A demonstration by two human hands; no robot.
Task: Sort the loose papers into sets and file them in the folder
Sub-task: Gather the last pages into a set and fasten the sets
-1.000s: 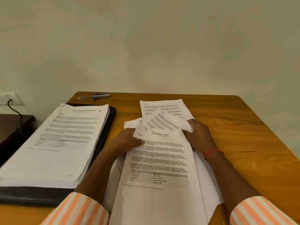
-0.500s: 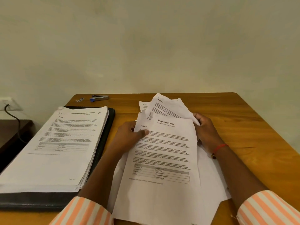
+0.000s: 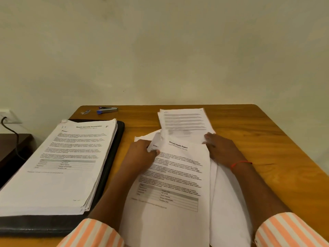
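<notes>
At six o'clock, my left hand [image 3: 142, 155] pinches the top sheet [image 3: 178, 177]; my right hand [image 3: 222, 150] touches papers [image 3: 185, 120] at twelve, grip unclear.

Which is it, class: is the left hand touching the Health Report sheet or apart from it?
Touching. The head view shows the left hand pinching the Health Report sheet at its upper left corner.

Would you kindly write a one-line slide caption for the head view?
Left hand pinches the Health Report sheet, right hand touches loose papers, beside a stack on the black folder.
</notes>
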